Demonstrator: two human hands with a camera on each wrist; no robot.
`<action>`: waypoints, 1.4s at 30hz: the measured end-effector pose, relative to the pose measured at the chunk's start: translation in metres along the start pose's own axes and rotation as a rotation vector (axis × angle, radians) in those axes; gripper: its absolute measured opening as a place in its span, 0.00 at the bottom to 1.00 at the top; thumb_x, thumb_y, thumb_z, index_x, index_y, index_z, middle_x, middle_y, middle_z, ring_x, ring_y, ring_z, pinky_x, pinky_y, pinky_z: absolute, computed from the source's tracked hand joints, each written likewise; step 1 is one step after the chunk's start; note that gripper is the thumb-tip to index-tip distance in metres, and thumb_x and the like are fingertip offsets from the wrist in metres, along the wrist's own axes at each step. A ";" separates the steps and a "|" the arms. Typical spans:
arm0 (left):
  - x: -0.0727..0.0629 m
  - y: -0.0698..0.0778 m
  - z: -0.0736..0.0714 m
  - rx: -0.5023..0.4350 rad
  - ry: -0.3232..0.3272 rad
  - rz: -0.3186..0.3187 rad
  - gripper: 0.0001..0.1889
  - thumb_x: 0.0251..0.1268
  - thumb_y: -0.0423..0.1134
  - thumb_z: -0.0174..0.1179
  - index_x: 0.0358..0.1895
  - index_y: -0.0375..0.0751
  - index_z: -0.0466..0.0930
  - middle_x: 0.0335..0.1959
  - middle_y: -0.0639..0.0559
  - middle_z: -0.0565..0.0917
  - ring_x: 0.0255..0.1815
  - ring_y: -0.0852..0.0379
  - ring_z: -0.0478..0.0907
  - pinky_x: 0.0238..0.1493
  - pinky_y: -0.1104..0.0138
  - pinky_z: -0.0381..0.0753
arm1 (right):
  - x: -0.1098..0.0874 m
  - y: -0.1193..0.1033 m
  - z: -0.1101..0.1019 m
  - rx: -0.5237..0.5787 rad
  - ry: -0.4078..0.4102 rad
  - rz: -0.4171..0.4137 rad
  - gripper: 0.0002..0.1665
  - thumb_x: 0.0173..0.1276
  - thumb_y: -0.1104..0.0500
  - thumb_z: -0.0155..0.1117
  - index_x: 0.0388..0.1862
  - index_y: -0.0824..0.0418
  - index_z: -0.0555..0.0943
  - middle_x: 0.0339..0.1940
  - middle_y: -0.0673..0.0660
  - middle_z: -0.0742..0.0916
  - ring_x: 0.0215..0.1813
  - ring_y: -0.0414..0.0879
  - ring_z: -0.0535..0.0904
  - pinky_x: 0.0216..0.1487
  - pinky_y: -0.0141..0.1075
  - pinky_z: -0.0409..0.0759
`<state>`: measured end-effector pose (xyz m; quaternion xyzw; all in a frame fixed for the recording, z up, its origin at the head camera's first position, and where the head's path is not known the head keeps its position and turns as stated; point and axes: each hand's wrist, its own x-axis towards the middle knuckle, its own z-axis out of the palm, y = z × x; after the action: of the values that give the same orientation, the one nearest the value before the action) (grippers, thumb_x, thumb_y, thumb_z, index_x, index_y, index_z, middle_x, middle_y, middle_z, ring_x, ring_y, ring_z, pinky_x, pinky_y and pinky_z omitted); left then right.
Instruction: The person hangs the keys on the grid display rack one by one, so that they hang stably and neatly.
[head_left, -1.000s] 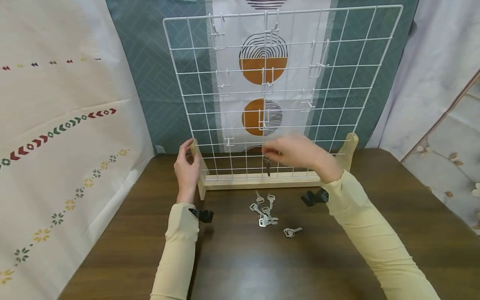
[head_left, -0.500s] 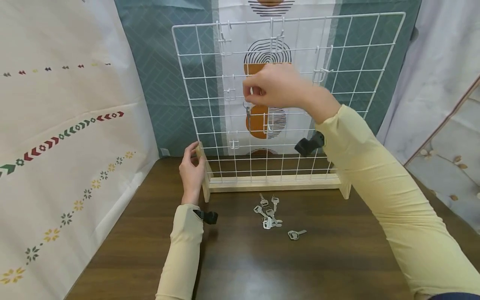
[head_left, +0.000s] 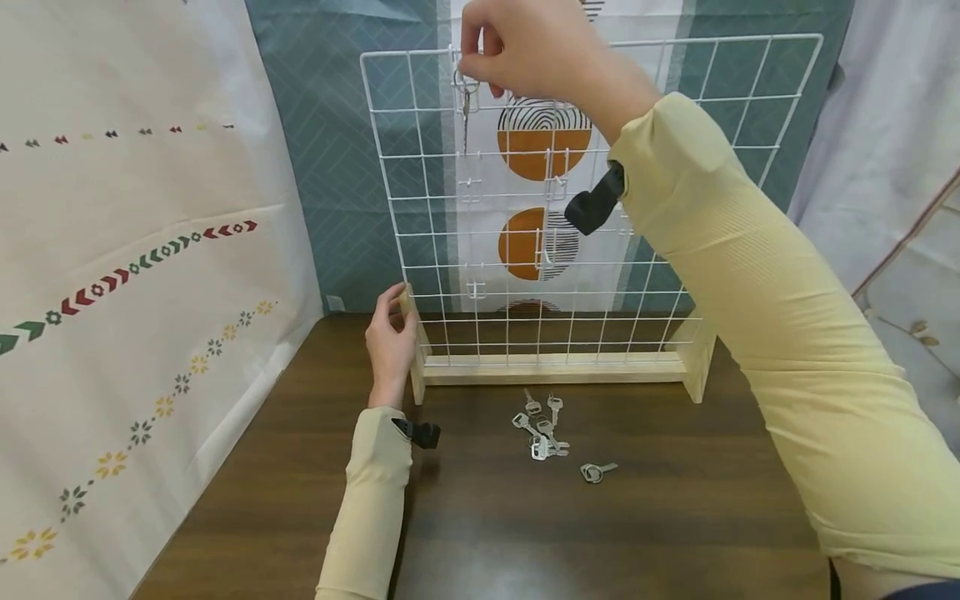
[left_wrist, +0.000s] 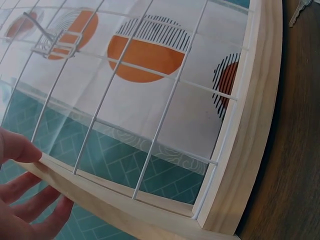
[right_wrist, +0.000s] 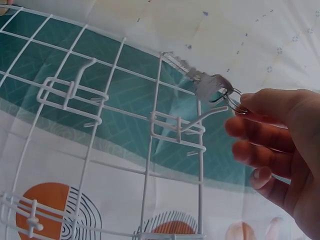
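Note:
My right hand (head_left: 536, 50) pinches a split ring between thumb and forefinger in front of the grid's upper left corner. A silver key (right_wrist: 215, 85) dangles from the ring. In the right wrist view the ring is close to the tip of a white wire hook (right_wrist: 207, 116); I cannot tell whether they touch. The white wire grid (head_left: 720, 39) stands upright in a wooden stand (head_left: 555, 369). Low on the left, my left hand (head_left: 390, 350) holds the stand's wooden post (left_wrist: 105, 200), thumb on one side and fingers on the other.
Several loose keys (head_left: 539, 448) lie in a cluster on the brown table (head_left: 480, 533), with another ringed key (head_left: 594, 473) to their right. More hooks, such as one hook (right_wrist: 70, 95) lower down, sit on the grid. Curtains hang behind and at both sides.
My right hand has risen from near the grid's bottom to its upper left corner, carrying the ringed key. My left hand stays on the post. The head view has shifted slightly.

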<state>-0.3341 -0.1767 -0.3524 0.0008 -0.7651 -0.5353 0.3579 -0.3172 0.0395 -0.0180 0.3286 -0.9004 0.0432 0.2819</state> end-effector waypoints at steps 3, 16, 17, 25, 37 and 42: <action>0.001 0.002 0.002 -0.006 -0.007 0.009 0.23 0.65 0.30 0.55 0.63 0.52 0.75 0.55 0.42 0.82 0.46 0.45 0.82 0.33 0.63 0.76 | 0.006 0.003 -0.005 0.005 -0.045 0.033 0.21 0.75 0.46 0.48 0.53 0.57 0.79 0.33 0.52 0.80 0.28 0.39 0.73 0.43 0.25 0.74; 0.002 0.004 0.007 -0.022 -0.004 0.031 0.23 0.64 0.30 0.55 0.62 0.50 0.75 0.52 0.40 0.82 0.47 0.43 0.82 0.36 0.57 0.80 | 0.018 0.008 -0.006 0.030 -0.120 0.070 0.21 0.75 0.45 0.47 0.53 0.57 0.76 0.30 0.48 0.77 0.25 0.36 0.72 0.36 0.21 0.73; 0.002 0.004 0.007 -0.022 -0.005 0.031 0.23 0.64 0.30 0.55 0.62 0.50 0.75 0.52 0.40 0.82 0.47 0.43 0.82 0.36 0.56 0.80 | 0.018 0.008 -0.007 0.032 -0.123 0.073 0.21 0.75 0.45 0.47 0.53 0.57 0.76 0.30 0.47 0.77 0.25 0.36 0.72 0.35 0.22 0.73; 0.001 0.002 0.006 -0.026 -0.012 0.020 0.23 0.65 0.30 0.54 0.62 0.51 0.75 0.54 0.40 0.81 0.48 0.42 0.82 0.37 0.55 0.79 | 0.020 0.004 -0.004 0.024 -0.134 0.075 0.21 0.74 0.44 0.48 0.54 0.56 0.76 0.29 0.47 0.77 0.24 0.35 0.73 0.34 0.23 0.73; 0.003 0.002 0.008 -0.013 -0.012 0.037 0.23 0.64 0.29 0.54 0.62 0.50 0.75 0.53 0.40 0.82 0.46 0.41 0.83 0.36 0.57 0.79 | 0.019 0.013 -0.003 0.141 -0.172 0.145 0.23 0.74 0.43 0.48 0.58 0.54 0.74 0.29 0.43 0.78 0.25 0.34 0.74 0.35 0.23 0.74; 0.003 0.003 0.011 -0.008 -0.025 0.034 0.23 0.65 0.29 0.54 0.62 0.50 0.74 0.53 0.40 0.82 0.46 0.42 0.82 0.36 0.58 0.78 | 0.020 0.013 -0.005 0.215 -0.212 0.230 0.20 0.73 0.42 0.49 0.55 0.52 0.74 0.27 0.40 0.78 0.26 0.34 0.75 0.33 0.24 0.73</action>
<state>-0.3410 -0.1676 -0.3502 -0.0206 -0.7672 -0.5323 0.3572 -0.3356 0.0398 -0.0019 0.2545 -0.9468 0.1362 0.1421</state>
